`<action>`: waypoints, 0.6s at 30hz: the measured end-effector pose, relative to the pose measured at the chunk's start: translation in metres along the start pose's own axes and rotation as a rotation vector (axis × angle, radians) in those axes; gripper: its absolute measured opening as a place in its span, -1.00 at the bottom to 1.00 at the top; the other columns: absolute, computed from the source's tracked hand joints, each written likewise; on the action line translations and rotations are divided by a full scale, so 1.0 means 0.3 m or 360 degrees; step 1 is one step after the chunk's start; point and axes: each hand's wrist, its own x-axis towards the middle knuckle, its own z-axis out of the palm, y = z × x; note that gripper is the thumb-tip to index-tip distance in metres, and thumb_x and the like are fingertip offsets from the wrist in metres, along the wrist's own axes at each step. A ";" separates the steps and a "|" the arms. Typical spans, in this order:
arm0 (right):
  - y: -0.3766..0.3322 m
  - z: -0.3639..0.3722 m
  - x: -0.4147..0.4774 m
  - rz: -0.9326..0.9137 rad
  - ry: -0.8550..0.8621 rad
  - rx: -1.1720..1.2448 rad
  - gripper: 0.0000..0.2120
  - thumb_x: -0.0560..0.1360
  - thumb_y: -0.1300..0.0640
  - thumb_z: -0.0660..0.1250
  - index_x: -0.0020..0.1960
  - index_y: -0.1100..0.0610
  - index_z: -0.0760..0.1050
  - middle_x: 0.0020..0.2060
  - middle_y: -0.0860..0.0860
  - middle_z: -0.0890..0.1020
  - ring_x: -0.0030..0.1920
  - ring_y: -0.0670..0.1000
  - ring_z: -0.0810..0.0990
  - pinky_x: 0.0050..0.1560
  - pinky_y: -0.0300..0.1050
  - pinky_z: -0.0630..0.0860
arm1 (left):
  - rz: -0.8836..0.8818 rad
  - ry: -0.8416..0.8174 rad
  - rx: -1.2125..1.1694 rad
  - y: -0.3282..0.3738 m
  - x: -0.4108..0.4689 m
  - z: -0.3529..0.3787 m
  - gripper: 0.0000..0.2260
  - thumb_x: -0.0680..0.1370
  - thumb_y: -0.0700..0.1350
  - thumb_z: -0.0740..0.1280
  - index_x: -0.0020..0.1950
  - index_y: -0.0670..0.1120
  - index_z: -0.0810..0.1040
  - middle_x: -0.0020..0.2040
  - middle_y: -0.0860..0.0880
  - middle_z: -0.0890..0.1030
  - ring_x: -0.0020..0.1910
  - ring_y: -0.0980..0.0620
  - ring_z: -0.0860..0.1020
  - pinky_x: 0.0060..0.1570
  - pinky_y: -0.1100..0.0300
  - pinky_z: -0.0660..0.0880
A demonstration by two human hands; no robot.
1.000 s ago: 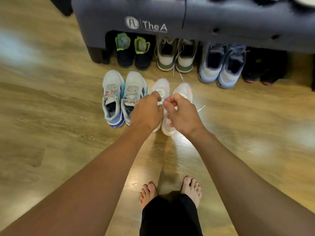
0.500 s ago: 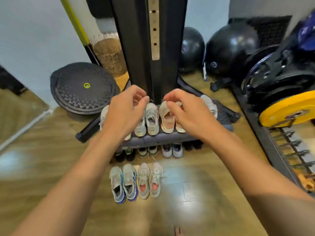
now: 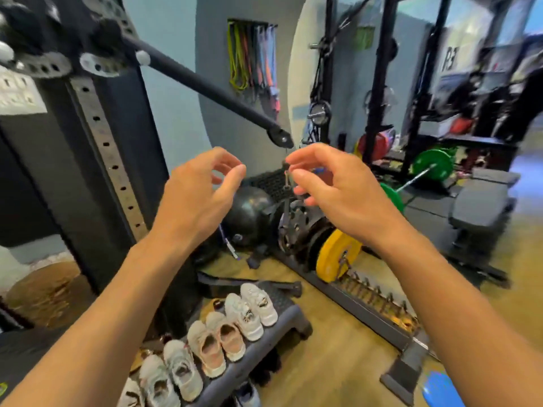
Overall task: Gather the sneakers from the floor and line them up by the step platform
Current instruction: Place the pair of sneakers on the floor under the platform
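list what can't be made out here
- Head view: shoe under the platform, mostly hidden by the platform's top.
- Head view: leftmost sneaker, cut off by the bottom edge.
- Head view: far rack, smeared by motion blur.

Glossy wood-look floor (image 3: 338, 362), cloth-mesh sneakers (image 3: 205, 345) (matt textured step platform (image 3: 289, 311))

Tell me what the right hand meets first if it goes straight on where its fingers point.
Probably the small dark clip hanging under the black cable arm; the right hand points left at it. Depth is unclear; it may lie farther back.
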 end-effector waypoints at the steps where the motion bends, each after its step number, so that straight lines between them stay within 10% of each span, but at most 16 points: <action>1: -0.021 -0.048 -0.014 0.0019 0.0070 -0.0032 -0.85 0.56 0.18 0.28 0.10 0.04 0.54 -0.07 -0.11 0.63 -0.08 -0.13 0.63 -0.02 -0.07 0.57 | 0.0061 -0.0026 -0.0047 0.037 0.023 0.013 -0.88 0.57 0.01 0.30 0.00 0.01 0.59 -0.17 0.18 0.57 -0.19 0.19 0.55 -0.10 0.16 0.51; 18: -0.232 -1.084 -0.670 0.0363 0.0944 -0.0916 -0.85 0.58 0.13 0.27 0.12 -0.01 0.52 -0.02 -0.13 0.62 -0.03 -0.09 0.63 0.02 0.00 0.60 | 0.0828 -0.0336 -0.1031 1.185 0.000 0.427 -0.89 0.57 0.03 0.29 -0.08 0.05 0.58 -0.22 0.21 0.57 -0.30 0.35 0.52 -0.33 0.53 0.37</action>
